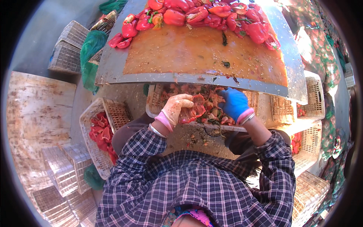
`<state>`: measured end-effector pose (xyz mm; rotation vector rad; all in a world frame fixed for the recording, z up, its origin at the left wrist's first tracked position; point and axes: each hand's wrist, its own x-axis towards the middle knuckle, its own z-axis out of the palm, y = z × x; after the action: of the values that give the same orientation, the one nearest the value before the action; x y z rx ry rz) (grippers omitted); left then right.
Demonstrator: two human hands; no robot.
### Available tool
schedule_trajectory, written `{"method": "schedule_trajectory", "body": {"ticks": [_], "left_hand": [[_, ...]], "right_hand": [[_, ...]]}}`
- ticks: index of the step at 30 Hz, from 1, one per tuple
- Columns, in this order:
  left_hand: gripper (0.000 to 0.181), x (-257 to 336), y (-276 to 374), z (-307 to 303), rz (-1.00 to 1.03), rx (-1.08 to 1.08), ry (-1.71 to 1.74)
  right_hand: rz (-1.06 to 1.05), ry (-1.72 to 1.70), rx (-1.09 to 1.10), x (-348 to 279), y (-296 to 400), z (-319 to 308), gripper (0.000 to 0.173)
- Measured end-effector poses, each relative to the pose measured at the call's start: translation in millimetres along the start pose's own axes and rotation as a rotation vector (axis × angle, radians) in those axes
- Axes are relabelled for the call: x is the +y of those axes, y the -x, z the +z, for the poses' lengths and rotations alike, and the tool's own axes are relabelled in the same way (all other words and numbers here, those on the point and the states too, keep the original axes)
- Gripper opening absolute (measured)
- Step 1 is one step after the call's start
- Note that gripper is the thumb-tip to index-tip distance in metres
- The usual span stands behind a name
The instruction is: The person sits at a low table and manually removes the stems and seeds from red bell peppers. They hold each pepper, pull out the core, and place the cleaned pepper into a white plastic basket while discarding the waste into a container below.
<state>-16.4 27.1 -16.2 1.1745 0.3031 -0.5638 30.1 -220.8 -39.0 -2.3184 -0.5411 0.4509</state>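
My left hand (176, 107), in a pale stained glove with a pink cuff, holds an opened piece of red bell pepper (193, 110), its inner side showing. To the right is my right hand (235, 104) in a blue glove, over the plastic crate (152, 99) between my knees. Its fingertips point down among pepper cores, seeds and leafy scraps (218, 112); whether they grip anything is hidden. Beyond both hands, whole and split red bell peppers (174, 17) lie heaped on the far part of the metal-edged work table (198, 51).
The table's near edge (192, 78) overhangs the scrap crate. At my left stands a crate (85, 127) of red pepper pieces (102, 132); other crates (310, 139) stand at my right. Green netting (92, 54) hangs beside the table. Filled mesh sacks (320, 56) line the right side.
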Motion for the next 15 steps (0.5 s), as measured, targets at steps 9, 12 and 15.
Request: {"method": "schedule_trajectory", "body": {"ticks": [9, 12, 15], "left_hand": [[0.022, -17, -12, -2, -0.016, 0.009, -0.144], [0.022, -8, -3, 16, -0.125, 0.031, -0.152], [0.023, -14, -11, 10, -0.067, 0.072, -0.140]], "right_hand": [[0.001, -0.381, -0.019, -41, -10, 13, 0.031], [-0.061, -0.073, 0.030, -48, -11, 12, 0.020], [-0.103, 0.023, 0.223, -34, -15, 17, 0.017]]}}
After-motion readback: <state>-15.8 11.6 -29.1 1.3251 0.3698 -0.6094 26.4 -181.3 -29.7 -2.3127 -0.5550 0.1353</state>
